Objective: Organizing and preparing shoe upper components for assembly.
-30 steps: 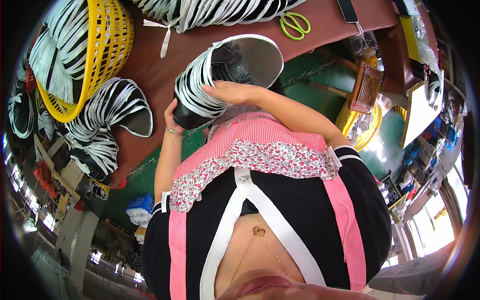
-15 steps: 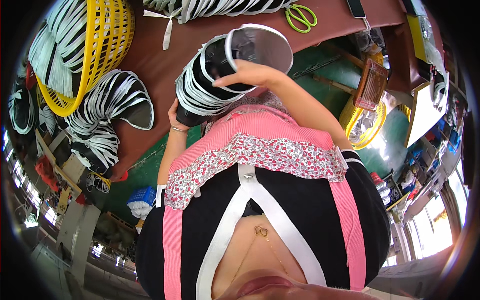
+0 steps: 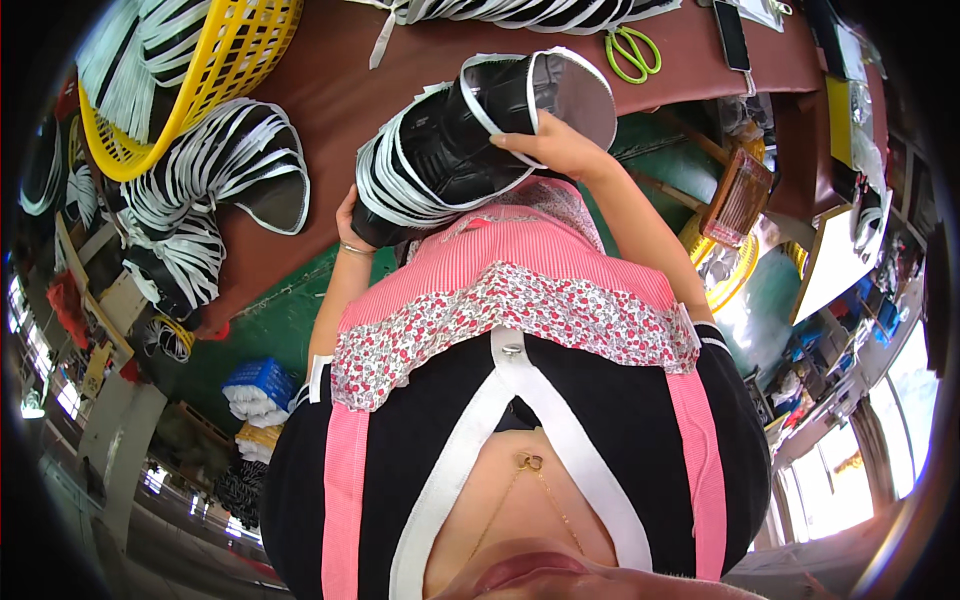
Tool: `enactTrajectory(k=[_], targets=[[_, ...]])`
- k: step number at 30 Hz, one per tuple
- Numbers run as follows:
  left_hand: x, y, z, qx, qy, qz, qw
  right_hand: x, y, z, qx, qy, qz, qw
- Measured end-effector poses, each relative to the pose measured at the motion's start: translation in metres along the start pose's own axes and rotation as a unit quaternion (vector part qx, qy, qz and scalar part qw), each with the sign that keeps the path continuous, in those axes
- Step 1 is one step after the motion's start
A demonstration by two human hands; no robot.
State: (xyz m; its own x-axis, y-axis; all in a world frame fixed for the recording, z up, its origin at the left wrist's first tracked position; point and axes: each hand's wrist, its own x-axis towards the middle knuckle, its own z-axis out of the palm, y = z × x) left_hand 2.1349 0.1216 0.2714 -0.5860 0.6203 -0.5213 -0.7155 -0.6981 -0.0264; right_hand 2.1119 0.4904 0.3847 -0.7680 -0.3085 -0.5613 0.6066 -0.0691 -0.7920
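A nested stack of black, shiny, curved pieces with white edging (image 3: 400, 160) lies slantwise across both my hands, above my lap at the table edge. My left hand (image 3: 352, 222) is wrapped round its lower left end, with most fingers hidden behind it. At the other end, my right hand (image 3: 555, 147) grips one white-edged piece (image 3: 580, 95) whose grey inner face shows. Its thumb lies on the outside near the rim, and the other fingers are mostly hidden. This piece stands out from the stack, with black surface showing between the spread white edges.
A reddish-brown table (image 3: 320, 90) holds a yellow basket (image 3: 225, 75) of similar pieces, and another curved stack (image 3: 225, 165) lies beside it. Green-handled scissors (image 3: 632, 55) and a phone (image 3: 731, 35) lie at the far side. Yellow baskets (image 3: 722, 280) stand on the floor at right.
The stack's right end has been drawn out to the right with my right hand, so the pieces there are spread further apart. My left hand keeps its grip. The whole view has shifted slightly.
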Motion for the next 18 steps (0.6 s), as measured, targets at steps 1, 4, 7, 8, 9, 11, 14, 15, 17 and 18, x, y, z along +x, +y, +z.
enactTrajectory(k=[1,4,7,8,9,11,14,15,17,18], targets=[[0.003,-0.002,0.007,-0.004,-0.005,-0.010,1.000,0.008,0.017,0.002,0.011,-0.020,-0.021,1.000],[0.004,-0.007,0.014,0.001,0.013,-0.017,1.000,0.017,0.007,0.043,-0.014,-0.065,-0.037,0.997],[0.002,-0.009,0.012,-0.010,0.024,-0.009,1.000,0.036,0.031,0.060,-0.143,-0.034,-0.082,0.986],[-0.002,-0.009,0.005,-0.016,0.024,0.001,1.000,0.035,0.031,0.060,-0.103,-0.032,-0.083,0.991],[-0.006,-0.009,-0.002,-0.023,0.024,0.011,0.999,0.031,0.029,0.057,-0.063,-0.031,-0.084,0.994],[-0.018,-0.011,-0.007,-0.036,0.029,0.029,0.998,0.018,0.005,0.054,-0.095,0.047,-0.109,0.988],[-0.034,-0.013,-0.018,-0.042,0.031,0.031,0.998,0.009,-0.036,0.065,-0.083,0.131,-0.162,0.975],[-0.040,-0.014,-0.022,-0.044,0.026,0.027,0.998,0.017,-0.048,0.076,-0.087,0.122,-0.161,0.975],[-0.045,-0.019,-0.037,-0.049,0.037,0.039,0.997,0.034,-0.067,0.105,-0.182,0.144,-0.232,0.944],[-0.046,-0.021,-0.044,-0.050,0.049,0.045,0.997,0.049,-0.071,0.118,-0.202,0.133,-0.229,0.943]])
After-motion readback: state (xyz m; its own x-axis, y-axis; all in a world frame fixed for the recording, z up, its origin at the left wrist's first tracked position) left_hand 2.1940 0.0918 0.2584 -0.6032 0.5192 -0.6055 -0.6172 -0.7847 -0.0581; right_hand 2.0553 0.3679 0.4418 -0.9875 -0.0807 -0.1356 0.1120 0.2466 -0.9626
